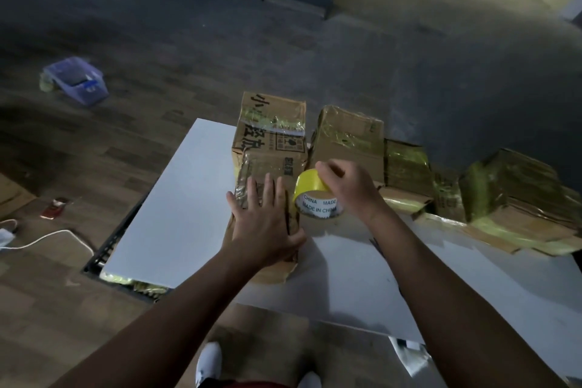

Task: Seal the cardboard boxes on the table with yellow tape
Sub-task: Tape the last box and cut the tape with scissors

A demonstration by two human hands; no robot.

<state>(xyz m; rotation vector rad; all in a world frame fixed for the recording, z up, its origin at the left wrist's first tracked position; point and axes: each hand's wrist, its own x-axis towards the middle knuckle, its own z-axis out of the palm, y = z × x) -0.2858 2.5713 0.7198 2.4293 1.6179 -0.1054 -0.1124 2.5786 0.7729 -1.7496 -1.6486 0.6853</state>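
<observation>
Taping step judged in hand. The cardboard box, centre frame on the white table, is pressed by the left hand, fingers spread flat. The yellow tape roll, just right, is gripped by the right hand. Next: tape likely to be drawn across the seam.

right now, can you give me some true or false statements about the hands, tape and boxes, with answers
1. The left hand lies flat on a cardboard box. True.
2. The right hand grips a blue roll. False: the tape roll is yellow.
3. The boxes on the far right bear no tape. False: yellow tape covers parts of them.
4. A purple bin sits on the floor. True.
</observation>
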